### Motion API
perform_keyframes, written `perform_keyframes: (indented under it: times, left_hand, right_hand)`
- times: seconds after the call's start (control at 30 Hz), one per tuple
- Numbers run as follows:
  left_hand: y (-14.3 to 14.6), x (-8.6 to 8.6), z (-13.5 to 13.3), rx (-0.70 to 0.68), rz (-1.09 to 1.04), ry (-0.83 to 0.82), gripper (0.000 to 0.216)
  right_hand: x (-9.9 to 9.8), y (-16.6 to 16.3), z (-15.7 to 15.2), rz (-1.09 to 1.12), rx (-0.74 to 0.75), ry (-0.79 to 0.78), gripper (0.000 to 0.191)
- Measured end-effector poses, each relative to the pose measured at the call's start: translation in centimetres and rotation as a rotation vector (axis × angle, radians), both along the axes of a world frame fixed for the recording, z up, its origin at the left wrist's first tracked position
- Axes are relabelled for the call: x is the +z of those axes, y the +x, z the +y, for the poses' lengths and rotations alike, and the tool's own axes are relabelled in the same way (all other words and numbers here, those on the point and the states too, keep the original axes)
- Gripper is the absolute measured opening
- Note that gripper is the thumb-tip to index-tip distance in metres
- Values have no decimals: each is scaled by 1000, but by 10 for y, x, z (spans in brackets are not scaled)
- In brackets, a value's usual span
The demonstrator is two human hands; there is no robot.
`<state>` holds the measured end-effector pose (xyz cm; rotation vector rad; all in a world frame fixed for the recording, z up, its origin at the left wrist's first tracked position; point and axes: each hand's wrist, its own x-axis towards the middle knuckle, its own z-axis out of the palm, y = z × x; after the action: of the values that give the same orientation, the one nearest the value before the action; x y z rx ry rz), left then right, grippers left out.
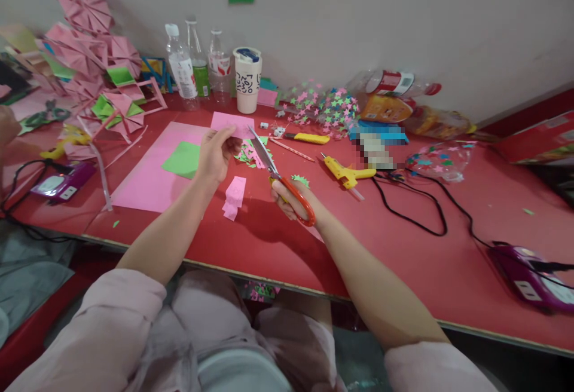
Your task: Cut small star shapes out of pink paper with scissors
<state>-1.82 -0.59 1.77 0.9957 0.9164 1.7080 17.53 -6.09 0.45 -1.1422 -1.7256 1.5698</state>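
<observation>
My left hand (214, 156) pinches a small piece of pink paper (233, 122) above the table. In my right hand (293, 198) are scissors with orange handles (301, 201), their blades pointing up and left to the paper's right edge. Whether the blades touch the paper I cannot tell. Pink and green paper scraps (251, 154) lie heaped beneath the blades. Nearer to me rests a cut strip of pink paper (235, 196). Left of my left hand, a green paper sheet (183, 160) lies on a large pink sheet (143, 186).
Bottles (182, 72) and a white cup (247, 84) line the wall. A yellow utility knife (309, 138) and yellow glue gun (345, 172) lie to the right, with black cords and a purple power strip (529, 278). Pink paper crafts (89, 51) and another person's hand (6, 126) are at left.
</observation>
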Motion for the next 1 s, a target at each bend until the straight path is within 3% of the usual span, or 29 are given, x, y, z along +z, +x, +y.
perform_keyframes:
  times: [0.1,0.27,1.0]
  left_hand:
    - [-2,0,1,-41,-39,-9,20]
    - [-1,0,-3,-97,83,14,15]
    - [-3,-2,0,-55,123,47,16]
  right_hand:
    - [1,1,0,-11,5,16,45]
    - [7,-1,0,-63,-30,-10,46]
    - [4,-5,-2,-79,-38,7,50]
